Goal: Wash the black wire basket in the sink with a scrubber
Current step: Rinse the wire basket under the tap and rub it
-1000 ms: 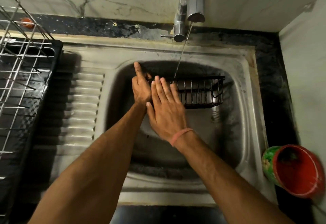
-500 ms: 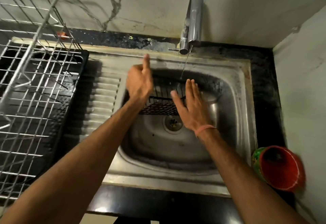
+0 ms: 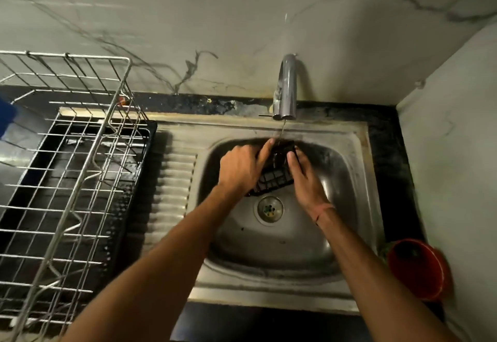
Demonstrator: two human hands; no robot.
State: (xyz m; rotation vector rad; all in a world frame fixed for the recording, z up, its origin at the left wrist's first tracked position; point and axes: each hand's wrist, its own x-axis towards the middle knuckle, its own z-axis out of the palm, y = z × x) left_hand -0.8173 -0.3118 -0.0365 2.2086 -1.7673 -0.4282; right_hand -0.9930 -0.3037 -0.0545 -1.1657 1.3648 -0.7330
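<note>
the black wire basket (image 3: 274, 177) is held up over the back part of the sink (image 3: 357, 180), tilted on end between both hands, its top under the thin stream from the tap (image 3: 286, 86) and its lower end just above the drain (image 3: 269, 208). the left hand (image 3: 240, 169) grips the basket's left side, fingers curled round the wire and one finger stretched up along the top edge. the right hand (image 3: 305, 180) lies against the basket's right side with fingers fairly straight, thumb on the mesh; whether it truly clasps the wire cannot be told, since the top is blurred and dark. a thin band sits on the right wrist. on the draining board at the sink's left edge stands a wire dish rack (image 3: 70, 158) on a black tray (image 3: 139, 180). at the worktop's front right corner stands a red tub (image 3: 419, 269).
</note>
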